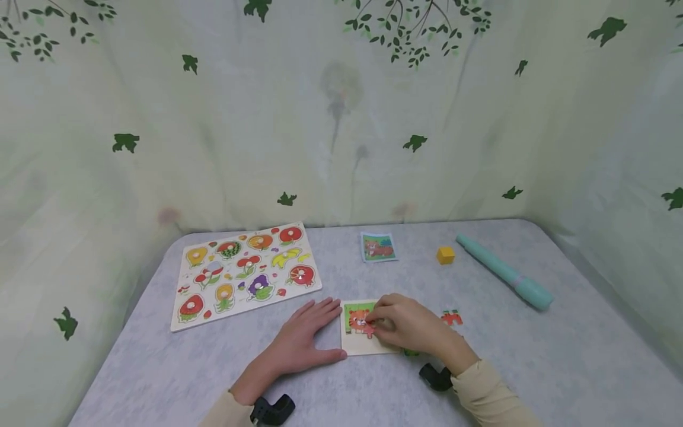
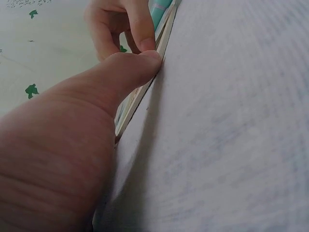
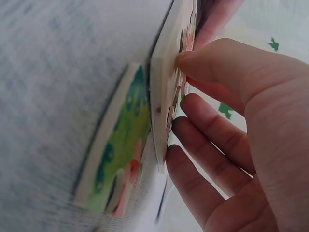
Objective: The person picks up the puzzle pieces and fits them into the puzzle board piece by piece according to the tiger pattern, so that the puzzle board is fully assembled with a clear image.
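A small wooden puzzle board (image 1: 368,346) with an orange tiger picture (image 1: 358,319) on green lies in front of me. My left hand (image 1: 304,338) rests beside its left side, fingers spread; the thumb touches the lower left corner. Over the board's right half, my right hand (image 1: 413,325) pinches a puzzle piece, mostly hidden under the fingers, against the picture. In the right wrist view, its thumb and fingertips sit right at the board's surface. A loose green puzzle piece (image 3: 120,150) lies beside the board there. Another piece, red (image 1: 452,318), lies right of the hand.
A fruit knob puzzle (image 1: 224,305) lies at the back left. Behind the board is a small picture card (image 1: 379,247). A yellow cube (image 1: 445,255) and a teal stick-shaped object (image 1: 501,270) are at the back right, before a leaf-print curtain (image 1: 256,118).
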The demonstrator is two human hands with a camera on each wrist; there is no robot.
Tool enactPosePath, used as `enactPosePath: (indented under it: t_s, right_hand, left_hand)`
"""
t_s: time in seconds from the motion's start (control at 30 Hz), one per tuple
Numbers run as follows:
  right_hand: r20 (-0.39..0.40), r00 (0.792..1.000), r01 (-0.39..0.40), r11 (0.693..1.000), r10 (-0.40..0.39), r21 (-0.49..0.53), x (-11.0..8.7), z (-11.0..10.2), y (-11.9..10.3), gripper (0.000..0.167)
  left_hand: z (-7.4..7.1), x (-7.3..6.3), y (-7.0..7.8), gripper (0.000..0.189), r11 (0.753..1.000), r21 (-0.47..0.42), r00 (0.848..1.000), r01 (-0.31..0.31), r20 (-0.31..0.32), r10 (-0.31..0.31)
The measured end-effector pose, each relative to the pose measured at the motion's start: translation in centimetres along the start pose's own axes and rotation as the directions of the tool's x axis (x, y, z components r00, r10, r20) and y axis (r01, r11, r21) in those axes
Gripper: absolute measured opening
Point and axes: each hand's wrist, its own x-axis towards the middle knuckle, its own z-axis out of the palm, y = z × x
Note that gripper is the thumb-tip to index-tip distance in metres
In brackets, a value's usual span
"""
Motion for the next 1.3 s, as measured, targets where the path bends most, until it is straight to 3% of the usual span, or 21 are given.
enactPosePath:
  t_s: [0.6, 1.3]
  right_hand:
    - [-0.004, 1.000, 0.000, 1.000, 0.000, -0.009, -0.01, 0.16, 0.14, 0.022]
    - [-0.025, 1.000, 0.016, 1.000, -0.016, 0.008, -0.25, 0.18, -0.16, 0.020]
  left_hand:
    - [-0.15, 0.19, 0.20, 0.089, 1.000, 0.000, 1.000, 0.016, 0.019, -0.016]
    - [-0.05, 0.01, 0.05, 0.089, 1.000, -0.006, 1.000, 0.010, -0.001, -0.010]
